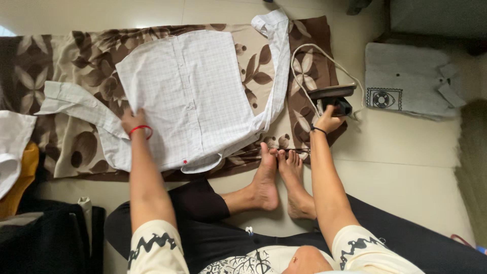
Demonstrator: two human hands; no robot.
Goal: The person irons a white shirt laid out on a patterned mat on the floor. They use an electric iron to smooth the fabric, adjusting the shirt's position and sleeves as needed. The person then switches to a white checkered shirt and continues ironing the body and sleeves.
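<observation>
A person sits on the floor with bare feet (278, 180) stretched toward a brown and cream flower-print cloth (61, 76) spread flat, most likely as a soft pad to press on. On it lies a white, finely checked button shirt (190, 94), front up, with its long side running from the collar near the feet up and away, and one sleeve (76, 109) lying out to the left. The left hand (133, 121) lies flat and open on the shirt's edge, seemingly to keep it from sliding. The right hand (328, 122) is closed around the handle of a black electric iron (334, 99), which sits at the cloth's right edge with its white cord (299, 71) looping beside it. A folded grey shirt (411, 81) rests on the floor farther right.
</observation>
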